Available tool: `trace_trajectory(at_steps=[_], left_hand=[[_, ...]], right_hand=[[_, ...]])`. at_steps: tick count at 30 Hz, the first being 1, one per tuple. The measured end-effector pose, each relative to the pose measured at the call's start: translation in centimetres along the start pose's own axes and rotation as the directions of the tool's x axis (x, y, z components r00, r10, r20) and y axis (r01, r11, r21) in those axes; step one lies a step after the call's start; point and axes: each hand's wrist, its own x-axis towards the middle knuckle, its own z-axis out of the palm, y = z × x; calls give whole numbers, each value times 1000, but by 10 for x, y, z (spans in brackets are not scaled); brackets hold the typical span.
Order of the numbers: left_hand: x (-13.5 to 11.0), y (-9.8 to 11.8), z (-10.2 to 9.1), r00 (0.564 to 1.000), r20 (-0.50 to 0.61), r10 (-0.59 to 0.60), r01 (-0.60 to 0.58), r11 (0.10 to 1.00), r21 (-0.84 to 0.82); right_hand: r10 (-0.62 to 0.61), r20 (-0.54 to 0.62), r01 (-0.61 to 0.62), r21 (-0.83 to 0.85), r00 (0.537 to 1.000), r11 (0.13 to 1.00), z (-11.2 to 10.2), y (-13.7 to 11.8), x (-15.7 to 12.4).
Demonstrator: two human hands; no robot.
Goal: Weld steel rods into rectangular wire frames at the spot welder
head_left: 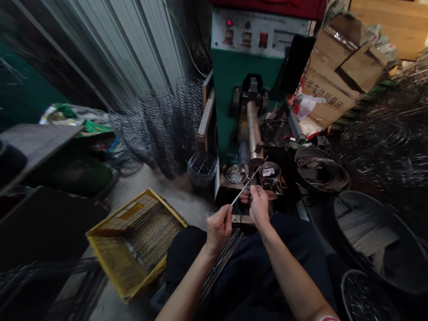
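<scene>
My left hand [219, 225] is closed around the near end of a thin metal rod [241, 191]. The rod slants up and away toward the tip of the thick metal arm [254, 133] on a green machine [247, 62]. Just right of the rod is my right hand [259, 206], its fingers pinched together close under the arm's end; whatever is between them is too small to make out. Across my lap lies a bundle of metal rods [220, 263]. A dish of small metal pieces [235, 174] sits left of the rod's far part.
A yellow plastic crate [100, 240] with rods inside stands on the floor at left. Stacks of wire rings [160, 129] rise behind it. At right are a black tub of flat strips [364, 232], a bowl of small metal parts [361, 294] and cardboard boxes [337, 76].
</scene>
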Motion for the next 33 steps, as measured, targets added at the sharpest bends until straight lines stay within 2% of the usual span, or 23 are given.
trace_trajectory(at_steps=[14,22,28,33], left_hand=[[8,0,-4,999,-31,29,-28,999,30],[10,-5,-9,1000,16,-13,12,999,50],[22,-7,-1,998,43,40,-39,999,-16],[38,-13,8,996,50,67,-65,997,-53]], right_hand=[[3,4,-3,9,1000,1000,12,-9,2],[44,25,-44,17,999,999,9,-11,4],[-76,15,78,-115,997,990,-8,-19,14],[-125,28,128,-147,992,981,-16,-22,27]])
